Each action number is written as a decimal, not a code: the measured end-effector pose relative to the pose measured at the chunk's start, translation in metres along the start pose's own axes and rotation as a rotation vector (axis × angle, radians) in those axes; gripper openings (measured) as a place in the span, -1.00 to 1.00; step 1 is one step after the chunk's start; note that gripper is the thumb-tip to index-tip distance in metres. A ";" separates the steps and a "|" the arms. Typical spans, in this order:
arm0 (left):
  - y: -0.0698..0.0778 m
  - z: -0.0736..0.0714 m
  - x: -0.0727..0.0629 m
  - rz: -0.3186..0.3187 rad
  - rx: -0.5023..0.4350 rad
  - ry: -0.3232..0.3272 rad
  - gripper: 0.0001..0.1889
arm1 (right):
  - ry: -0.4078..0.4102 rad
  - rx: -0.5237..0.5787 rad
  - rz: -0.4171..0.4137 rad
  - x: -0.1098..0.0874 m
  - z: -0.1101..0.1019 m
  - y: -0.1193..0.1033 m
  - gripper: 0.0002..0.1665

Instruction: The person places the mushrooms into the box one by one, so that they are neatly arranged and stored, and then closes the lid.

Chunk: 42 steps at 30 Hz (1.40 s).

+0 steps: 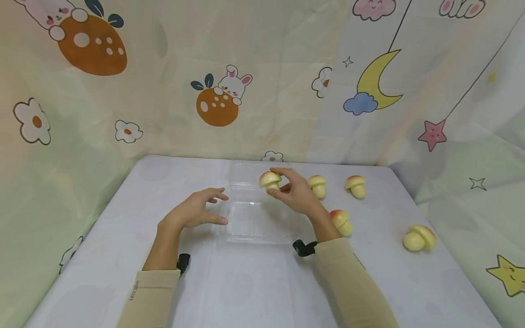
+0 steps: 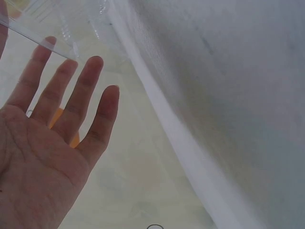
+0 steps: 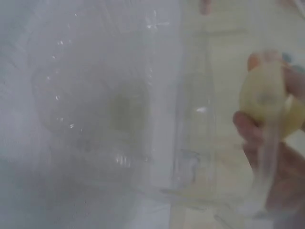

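A toy mushroom (image 1: 270, 179), pale yellow with a reddish cap, is pinched between the thumb and fingers of my right hand (image 1: 296, 191). It hangs over the far part of a clear plastic box (image 1: 262, 223) whose lid (image 1: 248, 173) lies folded back. To the left of the box, my left hand (image 1: 197, 208) has its fingers extended and holds nothing. In the left wrist view the left hand (image 2: 52, 124) shows spread fingers beside the clear plastic edge. The right wrist view is blurred; the mushroom (image 3: 262, 95) appears there behind clear plastic.
More toy mushrooms lie on the right of the white table: one (image 1: 317, 186) behind the right hand, one (image 1: 356, 187) at the back, one (image 1: 341, 222) beside the right wrist, and one (image 1: 419, 238) farthest right. A patterned cloth (image 1: 262, 136) hangs behind the table.
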<state>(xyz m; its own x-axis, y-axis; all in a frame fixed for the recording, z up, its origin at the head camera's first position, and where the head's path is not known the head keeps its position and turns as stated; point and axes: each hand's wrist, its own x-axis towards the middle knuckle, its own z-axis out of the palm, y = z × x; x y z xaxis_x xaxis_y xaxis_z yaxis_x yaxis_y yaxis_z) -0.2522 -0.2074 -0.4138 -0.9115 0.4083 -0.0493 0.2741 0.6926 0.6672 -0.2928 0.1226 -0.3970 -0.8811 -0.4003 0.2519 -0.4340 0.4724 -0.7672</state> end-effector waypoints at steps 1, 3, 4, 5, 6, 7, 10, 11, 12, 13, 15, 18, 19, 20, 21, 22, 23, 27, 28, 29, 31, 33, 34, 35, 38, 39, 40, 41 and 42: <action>0.000 0.000 0.000 0.002 0.002 0.001 -0.21 | -0.007 0.000 0.002 0.000 0.000 -0.001 -0.27; -0.001 0.000 0.001 0.007 0.011 0.003 -0.21 | -0.017 -0.010 -0.001 0.001 0.000 -0.002 -0.27; -0.001 0.000 0.001 0.010 0.015 0.004 -0.20 | -0.022 -0.017 -0.004 0.001 0.000 -0.003 -0.28; -0.001 0.000 0.002 0.013 0.017 0.006 -0.20 | -0.026 -0.023 -0.005 0.001 0.000 -0.004 -0.28; -0.001 0.000 0.002 0.015 0.019 0.006 -0.20 | -0.032 -0.029 -0.007 0.002 -0.001 -0.005 -0.28; -0.002 0.000 0.002 0.017 0.023 0.008 -0.19 | -0.038 -0.038 -0.011 0.003 -0.001 -0.007 -0.28; -0.002 0.000 0.002 0.018 0.026 0.009 -0.18 | -0.058 -0.062 -0.017 0.005 -0.002 -0.013 -0.28; -0.002 0.000 0.002 0.018 0.026 0.010 -0.18 | -0.066 -0.069 -0.022 0.005 -0.003 -0.015 -0.28; -0.002 0.000 0.002 0.017 0.026 0.011 -0.18 | -0.074 -0.075 -0.026 0.006 -0.003 -0.017 -0.27; -0.002 0.000 0.002 0.016 0.027 0.012 -0.17 | -0.083 -0.078 -0.029 0.006 -0.004 -0.020 -0.28; -0.003 0.000 0.003 0.017 0.024 0.012 -0.18 | -0.100 -0.083 -0.040 0.006 -0.006 -0.024 -0.27; -0.004 0.000 0.003 0.017 0.028 0.014 -0.18 | -0.115 -0.090 -0.065 0.006 -0.008 -0.029 -0.27; -0.004 0.000 0.003 0.022 0.032 0.014 -0.18 | -0.117 -0.095 -0.076 0.007 -0.009 -0.031 -0.26; -0.004 -0.001 0.003 0.024 0.033 0.015 -0.18 | -0.119 -0.099 -0.084 0.007 -0.009 -0.033 -0.26; -0.003 -0.001 0.002 0.024 0.037 0.018 -0.18 | -0.120 -0.105 -0.094 0.008 -0.010 -0.035 -0.26; -0.003 -0.002 0.002 0.023 0.039 0.020 -0.18 | -0.122 -0.116 -0.098 0.009 -0.010 -0.036 -0.26; -0.003 -0.002 0.002 0.024 0.039 0.022 -0.19 | -0.127 -0.123 -0.104 0.010 -0.010 -0.038 -0.25; -0.001 -0.003 0.002 0.010 0.031 0.018 -0.19 | -0.158 -0.150 -0.107 0.014 -0.008 -0.043 -0.25; -0.001 -0.002 0.002 0.008 0.029 0.015 -0.19 | -0.167 -0.154 -0.107 0.015 -0.007 -0.045 -0.26; -0.001 -0.002 0.002 0.007 0.027 0.013 -0.19 | -0.174 -0.153 -0.109 0.016 -0.007 -0.046 -0.26; 0.000 -0.001 0.002 0.007 0.024 0.013 -0.19 | -0.184 -0.160 -0.111 0.019 -0.006 -0.048 -0.28; 0.000 0.000 0.003 0.007 0.024 0.016 -0.20 | -0.200 -0.160 -0.108 0.021 -0.004 -0.049 -0.29; 0.000 0.000 0.003 0.007 0.024 0.017 -0.21 | -0.210 -0.159 -0.108 0.023 -0.003 -0.049 -0.29; 0.000 0.001 0.003 0.008 0.023 0.018 -0.21 | -0.219 -0.162 -0.104 0.024 -0.003 -0.049 -0.30; 0.000 0.002 0.004 0.012 0.024 0.012 -0.20 | -0.254 -0.166 -0.078 0.027 0.000 -0.048 -0.29; 0.000 0.002 0.004 0.014 0.024 0.007 -0.20 | -0.267 -0.167 -0.070 0.028 0.001 -0.048 -0.29; 0.000 0.003 0.004 0.018 0.023 0.001 -0.19 | -0.279 -0.166 -0.062 0.028 0.002 -0.047 -0.28; 0.000 0.003 0.005 0.022 0.023 -0.002 -0.19 | -0.289 -0.164 -0.054 0.029 0.003 -0.047 -0.28; 0.001 0.004 0.005 0.023 0.021 -0.004 -0.19 | -0.298 -0.163 -0.048 0.029 0.004 -0.047 -0.28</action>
<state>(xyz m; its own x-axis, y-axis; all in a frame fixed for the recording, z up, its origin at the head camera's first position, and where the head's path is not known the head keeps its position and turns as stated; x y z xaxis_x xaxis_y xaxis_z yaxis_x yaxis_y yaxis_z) -0.2553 -0.2028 -0.4164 -0.9037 0.4265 -0.0375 0.3011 0.6953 0.6527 -0.2974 0.0855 -0.3560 -0.7756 -0.6257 0.0836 -0.5193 0.5571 -0.6481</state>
